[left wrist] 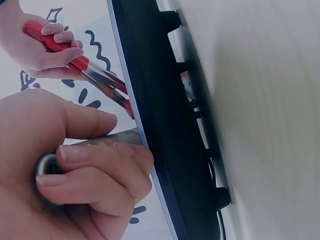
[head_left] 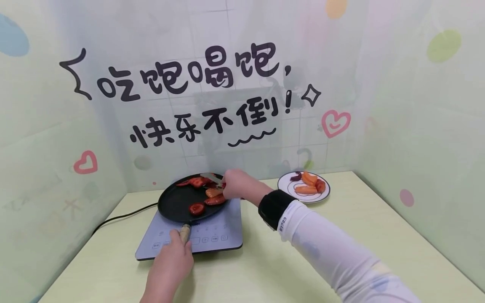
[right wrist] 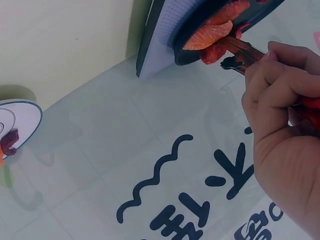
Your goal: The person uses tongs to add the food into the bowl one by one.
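Note:
My left hand grips the wooden handle of a flat black frying pan. In the left wrist view its fingers curl round that handle, near a metal end ring. My right hand holds red-handled metal tongs over the pan's right side. The tong tips are at the food in the right wrist view, beside a striped orange piece; whether they pinch anything I cannot tell. Several red and orange pieces lie in the pan, among them a round red piece near the front.
Under the pan is a flat induction cooker, its black cord running left. A white plate with a dark rim, holding orange, red and dark pieces, stands at the back right. Printed wall sheets enclose the table.

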Demonstrator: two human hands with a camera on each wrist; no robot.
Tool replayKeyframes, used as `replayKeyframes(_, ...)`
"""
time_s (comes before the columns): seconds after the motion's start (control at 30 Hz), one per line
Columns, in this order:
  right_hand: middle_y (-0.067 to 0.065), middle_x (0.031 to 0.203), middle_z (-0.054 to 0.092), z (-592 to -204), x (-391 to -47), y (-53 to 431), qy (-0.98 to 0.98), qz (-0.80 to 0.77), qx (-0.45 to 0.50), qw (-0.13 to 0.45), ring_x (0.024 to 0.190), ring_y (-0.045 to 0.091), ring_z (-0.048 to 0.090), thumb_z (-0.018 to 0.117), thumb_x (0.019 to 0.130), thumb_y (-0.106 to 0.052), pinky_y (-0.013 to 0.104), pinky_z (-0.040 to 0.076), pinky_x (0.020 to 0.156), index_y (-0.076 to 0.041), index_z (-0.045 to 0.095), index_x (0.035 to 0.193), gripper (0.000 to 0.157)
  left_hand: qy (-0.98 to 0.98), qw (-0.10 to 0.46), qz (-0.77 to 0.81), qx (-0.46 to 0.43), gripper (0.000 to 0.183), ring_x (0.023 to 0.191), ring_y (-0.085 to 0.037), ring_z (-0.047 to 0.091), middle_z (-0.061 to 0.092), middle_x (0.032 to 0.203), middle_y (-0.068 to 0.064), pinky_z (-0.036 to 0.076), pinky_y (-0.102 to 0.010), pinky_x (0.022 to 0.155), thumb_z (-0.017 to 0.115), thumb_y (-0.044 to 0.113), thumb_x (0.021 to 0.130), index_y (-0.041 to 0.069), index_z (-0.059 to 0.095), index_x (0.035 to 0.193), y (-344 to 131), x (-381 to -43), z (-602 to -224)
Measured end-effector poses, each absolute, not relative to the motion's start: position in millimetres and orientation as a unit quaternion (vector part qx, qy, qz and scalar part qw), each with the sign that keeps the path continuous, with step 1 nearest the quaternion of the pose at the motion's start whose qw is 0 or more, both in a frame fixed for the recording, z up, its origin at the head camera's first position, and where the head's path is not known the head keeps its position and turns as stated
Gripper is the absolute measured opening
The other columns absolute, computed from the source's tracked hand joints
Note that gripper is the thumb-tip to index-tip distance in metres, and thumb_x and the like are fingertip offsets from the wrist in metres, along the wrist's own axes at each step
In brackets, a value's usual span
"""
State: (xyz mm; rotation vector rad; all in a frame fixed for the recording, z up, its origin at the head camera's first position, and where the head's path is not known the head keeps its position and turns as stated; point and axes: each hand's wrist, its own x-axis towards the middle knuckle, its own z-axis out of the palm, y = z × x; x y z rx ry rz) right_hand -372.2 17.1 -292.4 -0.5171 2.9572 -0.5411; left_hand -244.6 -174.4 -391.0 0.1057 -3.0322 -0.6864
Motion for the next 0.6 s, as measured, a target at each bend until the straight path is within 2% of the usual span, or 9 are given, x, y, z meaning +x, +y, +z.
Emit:
replayKeyframes(0.13, 0.002, 0.099, 0.06, -285.0, -373.2, 20.4, 0.965, -0.202, -0.157, 0.065, 0.049, 0.013, 0.048, 0.06, 0.082, -0.005, 0.025, 0.036, 0.042, -0.014, 0.066, 0.123, 0.043, -0.975, 0.01, -0.218, 0.039, 0.05, 0.06, -0.026, 0.049, 0.057, 0.091, -0.032, 0.041, -0.038, 0.05, 0.044, 0.025, 0.101, -0.01, 0.026, 0.133, -174.7, -244.9, -390.8)
replayKeyframes(0.23, 0.001, 0.081, 0.061, -279.4, -373.6, 23.3, 0.963, -0.21, -0.149, 0.08, 0.045, 0.013, 0.045, 0.061, 0.08, -0.005, 0.026, 0.037, 0.041, -0.013, 0.071, 0.105, 0.028, -0.976, 0.012, -0.216, 0.037, 0.05, 0.061, -0.027, 0.05, 0.057, 0.094, -0.034, 0.042, -0.04, 0.051, 0.044, 0.025, 0.101, -0.01, 0.027, 0.132, -174.4, -244.9, -390.7)
replayKeyframes(0.33, 0.001, 0.062, 0.055, -273.1, -372.8, 27.4, 0.961, -0.214, -0.15, 0.095, 0.043, 0.013, 0.043, 0.061, 0.078, -0.004, 0.026, 0.036, 0.04, -0.011, 0.068, 0.083, 0.011, -0.976, 0.014, -0.216, 0.035, 0.05, 0.061, -0.027, 0.051, 0.057, 0.096, -0.035, 0.043, -0.041, 0.052, 0.044, 0.025, 0.101, -0.01, 0.027, 0.132, -174.1, -245.0, -391.0)
replayKeyframes(0.37, 0.001, 0.059, 0.054, -271.0, -372.5, 28.8, 0.96, -0.215, -0.15, 0.098, 0.043, 0.013, 0.042, 0.061, 0.078, -0.004, 0.026, 0.035, 0.039, -0.01, 0.068, 0.079, 0.009, -0.976, 0.014, -0.216, 0.034, 0.05, 0.061, -0.027, 0.051, 0.057, 0.095, -0.035, 0.043, -0.041, 0.052, 0.044, 0.025, 0.101, -0.01, 0.026, 0.132, -174.1, -245.1, -390.9)
replayKeyframes(0.6, 0.004, 0.065, 0.062, -267.1, -370.9, 35.5, 0.954, -0.249, -0.136, 0.097, 0.041, 0.014, 0.041, 0.065, 0.077, -0.004, 0.026, 0.034, 0.039, -0.009, 0.071, 0.08, 0.008, -0.977, 0.022, -0.21, 0.027, 0.05, 0.065, -0.029, 0.055, 0.057, 0.099, -0.038, 0.045, -0.044, 0.054, 0.043, 0.025, 0.101, -0.01, 0.027, 0.133, -174.2, -244.4, -392.0)
